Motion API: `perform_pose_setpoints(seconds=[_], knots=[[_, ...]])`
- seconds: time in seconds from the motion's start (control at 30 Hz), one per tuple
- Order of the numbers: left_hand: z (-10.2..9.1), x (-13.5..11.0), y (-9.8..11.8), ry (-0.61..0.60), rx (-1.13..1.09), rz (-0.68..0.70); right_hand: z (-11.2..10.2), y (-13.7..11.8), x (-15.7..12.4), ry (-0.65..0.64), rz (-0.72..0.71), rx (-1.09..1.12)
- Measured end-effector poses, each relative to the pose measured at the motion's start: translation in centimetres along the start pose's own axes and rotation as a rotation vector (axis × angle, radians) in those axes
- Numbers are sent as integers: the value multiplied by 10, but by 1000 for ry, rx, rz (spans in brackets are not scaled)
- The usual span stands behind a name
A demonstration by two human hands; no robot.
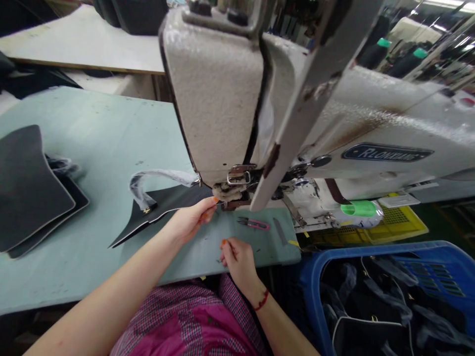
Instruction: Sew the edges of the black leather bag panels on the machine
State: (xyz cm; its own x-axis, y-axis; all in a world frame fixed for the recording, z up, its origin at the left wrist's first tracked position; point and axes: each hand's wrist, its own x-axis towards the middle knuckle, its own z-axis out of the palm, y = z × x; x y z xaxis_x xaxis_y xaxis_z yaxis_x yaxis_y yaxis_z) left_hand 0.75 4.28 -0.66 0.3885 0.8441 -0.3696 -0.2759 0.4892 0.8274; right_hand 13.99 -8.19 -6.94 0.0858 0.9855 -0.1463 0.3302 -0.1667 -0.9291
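A black bag piece with pale edging lies under the head of a sewing machine. Its handle is wrapped in clear film and has gold-coloured fittings. My left hand pinches the bag piece's near edge, close beside the presser foot; the fingertips are partly hidden by the machine. My right hand is closed above the table's front edge, with thumb and fingers together. What it holds, if anything, I cannot make out. Just beyond it lie pink-handled thread snips.
More black bag pieces are stacked on the left of the green table. At lower right, a blue basket holds several black bags with wrapped handles. A yellow crate sits behind it. A grey metal bar slants before the machine.
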Motion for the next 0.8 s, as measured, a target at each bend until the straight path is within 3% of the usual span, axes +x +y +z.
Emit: perform_pose_setpoints(seconds=[0.13, 0.4, 0.63, 0.8], knots=[[-2, 6, 2, 13, -15, -2, 2, 10, -3, 30, -124, -194], [4, 6, -4, 133, -23, 51, 2, 14, -3, 28, -121, -160], [32, -4, -13, 314, -147, 142, 0, 16, -3, 1, -123, -154], [58, -8, -28, 537, -240, 189, -1, 14, -1, 21, -120, -145]])
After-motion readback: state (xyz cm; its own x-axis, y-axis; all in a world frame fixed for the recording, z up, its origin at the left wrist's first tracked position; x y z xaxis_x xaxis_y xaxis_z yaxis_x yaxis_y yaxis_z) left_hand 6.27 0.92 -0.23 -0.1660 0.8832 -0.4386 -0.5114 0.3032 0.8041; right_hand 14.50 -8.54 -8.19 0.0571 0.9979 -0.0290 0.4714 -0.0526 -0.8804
